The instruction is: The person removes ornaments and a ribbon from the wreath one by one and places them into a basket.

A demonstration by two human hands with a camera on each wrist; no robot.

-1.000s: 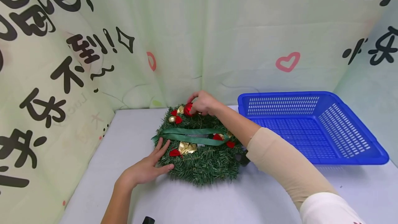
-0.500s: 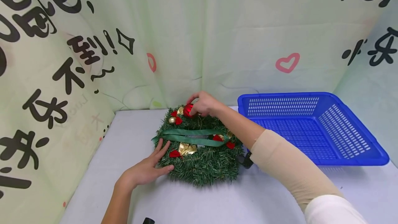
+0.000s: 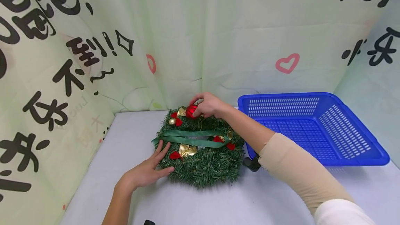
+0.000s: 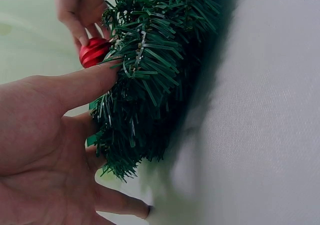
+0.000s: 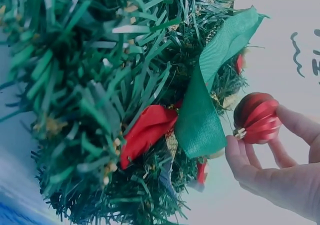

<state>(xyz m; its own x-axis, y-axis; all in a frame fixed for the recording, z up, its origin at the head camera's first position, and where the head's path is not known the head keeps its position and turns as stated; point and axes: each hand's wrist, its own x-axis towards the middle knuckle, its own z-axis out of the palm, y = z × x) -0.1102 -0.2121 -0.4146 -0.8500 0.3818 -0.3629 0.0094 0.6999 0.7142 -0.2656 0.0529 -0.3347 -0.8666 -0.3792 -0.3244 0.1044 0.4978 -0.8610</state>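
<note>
A green artificial wreath (image 3: 203, 169) lies on the table, trimmed with gold and red bows and a small gold ball (image 3: 172, 121). Across its middle runs a green ribbon (image 3: 193, 141), looped in two strands. My right hand (image 3: 210, 105) pinches a shiny red Christmas ball (image 3: 191, 111) between thumb and fingers at the wreath's far side. In the right wrist view the ball (image 5: 257, 117) shows ridges and a gold cap beside the fingertips. With fingers spread, my left hand (image 3: 148, 171) rests on the wreath's left edge, its thumb against the near-left branches.
To the right of the wreath stands a blue plastic basket (image 3: 379, 155) with slotted walls. Printed curtains (image 3: 237, 44) close off the back and both sides. A small black object (image 3: 149, 222) shows at the bottom edge of the head view.
My right hand and the red ball have shifted very slightly to the right, and the right forearm has swung outward a little. The left hand keeps its place on the wreath.
</note>
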